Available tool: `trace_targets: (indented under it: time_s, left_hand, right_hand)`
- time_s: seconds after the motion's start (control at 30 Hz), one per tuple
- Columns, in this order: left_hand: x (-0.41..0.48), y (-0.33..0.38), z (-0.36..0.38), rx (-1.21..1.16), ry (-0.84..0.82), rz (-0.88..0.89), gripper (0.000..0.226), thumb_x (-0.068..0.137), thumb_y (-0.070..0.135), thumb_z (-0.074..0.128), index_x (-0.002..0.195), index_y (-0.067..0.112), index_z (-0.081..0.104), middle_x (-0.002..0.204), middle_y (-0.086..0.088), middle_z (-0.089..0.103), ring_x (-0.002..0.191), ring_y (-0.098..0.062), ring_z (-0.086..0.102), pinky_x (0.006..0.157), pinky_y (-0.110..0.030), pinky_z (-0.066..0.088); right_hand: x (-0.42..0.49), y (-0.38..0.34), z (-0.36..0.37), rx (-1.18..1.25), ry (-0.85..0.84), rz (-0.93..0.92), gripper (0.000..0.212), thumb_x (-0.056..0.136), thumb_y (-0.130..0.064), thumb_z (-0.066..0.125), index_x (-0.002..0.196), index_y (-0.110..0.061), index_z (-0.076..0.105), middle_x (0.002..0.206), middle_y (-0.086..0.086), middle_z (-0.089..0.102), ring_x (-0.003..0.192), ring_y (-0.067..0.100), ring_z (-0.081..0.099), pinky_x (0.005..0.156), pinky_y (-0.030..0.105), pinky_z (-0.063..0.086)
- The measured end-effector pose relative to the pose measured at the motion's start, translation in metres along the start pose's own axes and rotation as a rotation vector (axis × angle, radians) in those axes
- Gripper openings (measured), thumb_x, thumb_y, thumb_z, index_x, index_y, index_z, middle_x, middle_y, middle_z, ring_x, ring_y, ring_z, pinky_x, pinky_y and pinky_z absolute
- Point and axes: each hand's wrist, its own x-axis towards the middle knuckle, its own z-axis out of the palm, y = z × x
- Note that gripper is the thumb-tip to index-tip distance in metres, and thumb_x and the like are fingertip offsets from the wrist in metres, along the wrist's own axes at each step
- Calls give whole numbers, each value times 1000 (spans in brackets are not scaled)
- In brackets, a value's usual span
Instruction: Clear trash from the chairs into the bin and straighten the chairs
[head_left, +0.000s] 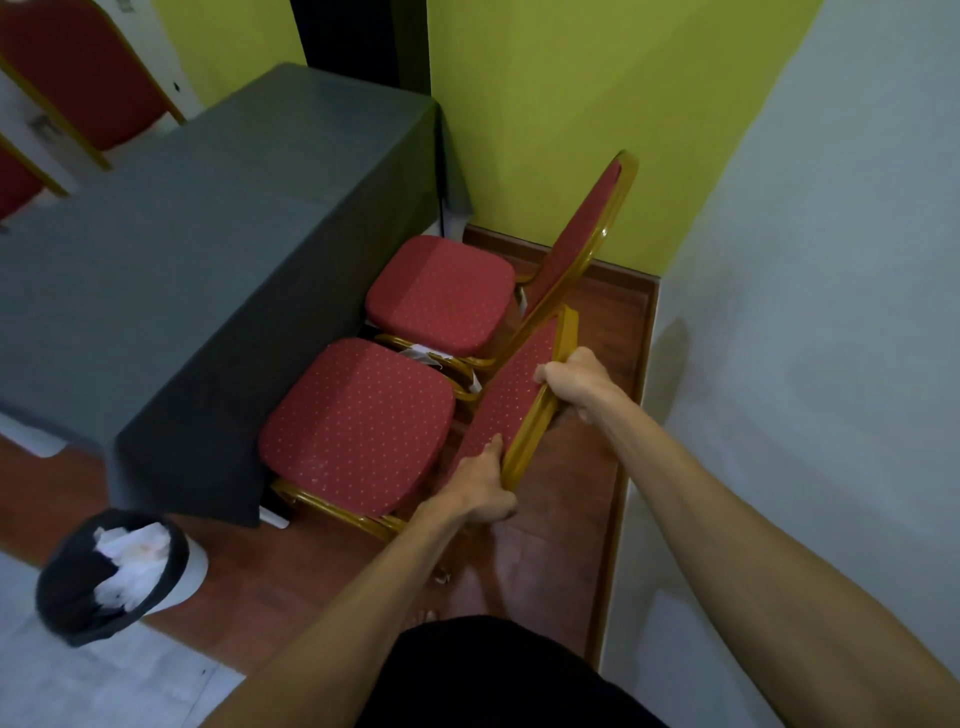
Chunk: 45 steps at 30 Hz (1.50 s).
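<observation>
Nearest the camera, at the bottom of the frame, are dark shorts (498, 675) and two bare forearms reaching up toward the centre. At lower left stands the bin (111, 577), lined in black and already holding crumpled white paper (130, 566) — both seats look clear of trash, so the straightening seems to be the step in hand. A grey-clothed table (171, 249) fills the left and centre. Tucked against its right edge is the near chair (358, 426), and beyond it the far chair (441, 291), its back toward the green wall (545, 104).

The left hand (480, 491) is closed on the lower side of the near chair's back frame, thumb pressed onto the red padding. The right hand (574, 379) is wrapped around the frame higher up, fingers curled over the front. Both arms are nearly straight — a two-handed hold that likely serves to swing or slide the chair square to the table and in line with its neighbour.
</observation>
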Motion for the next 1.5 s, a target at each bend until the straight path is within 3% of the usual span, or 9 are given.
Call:
trace_targets:
  time_s: [0.13,0.33,0.43,0.6,0.9,1.03,1.17,1.4,1.5]
  left_hand:
    - [7,7,-7,40,-4,14,115,69,21,74,161,20,4,147,-15,49,125,-33,56,98,-39,53]
    - [11,13,-10,56,-14,27,115,71,20,74,161,15,3,152,-14,45,135,-32,47,106,-38,46]
    - [10,11,-10,63,-12,24,115,70,21,74,161,16,3,152,-13,46,134,-32,49,105,-37,47]
    - [9,13,-10,57,-39,17,118,71,23,75,161,17,-1,149,-12,48,130,-33,52,102,-40,50]
    - [6,10,-10,12,-32,16,118,71,22,76,161,21,-1,147,-12,50,121,-31,59,95,-35,53]
    - [7,6,-8,15,-42,25,117,72,20,76,161,20,0,142,-11,54,117,-30,61,89,-32,53]
    - [8,6,-9,14,-43,28,118,70,20,77,161,20,1,141,-11,55,117,-29,61,94,-35,54]
    - [1,8,-31,-13,-131,43,123,64,34,90,160,17,15,142,-6,55,121,-26,59,92,-37,56]
    - [0,20,-66,-90,-155,95,95,75,31,85,154,13,35,144,-4,53,116,-17,56,75,-27,56]
  right_hand:
    - [4,-6,-3,20,11,-1,15,83,-13,71,97,-9,70,99,15,75,88,35,74,71,54,64]
    - [6,-11,-6,8,23,-5,11,86,-13,70,96,-8,67,97,16,74,86,35,74,65,55,64]
    - [5,-9,-5,-6,27,-8,7,89,-14,68,94,-10,66,99,14,73,88,34,73,67,48,65]
    - [8,-6,-5,-25,16,-4,10,87,-16,67,94,-10,65,100,16,73,87,36,74,67,55,64]
    - [8,-5,-3,-29,19,-22,13,85,-19,68,95,-12,66,102,13,73,91,32,72,82,50,63]
    - [1,-5,-4,-43,14,-11,15,85,-18,66,96,-9,64,100,15,73,86,35,74,70,54,65]
    - [-3,-7,-4,-34,0,1,9,89,-15,65,94,-9,60,101,17,72,86,37,74,67,57,64]
    - [-9,-11,-5,-107,-22,32,21,90,-21,65,104,-4,62,106,19,72,89,37,73,70,56,64]
    - [-15,-26,-12,-300,1,-49,21,94,-27,63,95,-7,64,114,15,71,96,31,68,81,40,60]
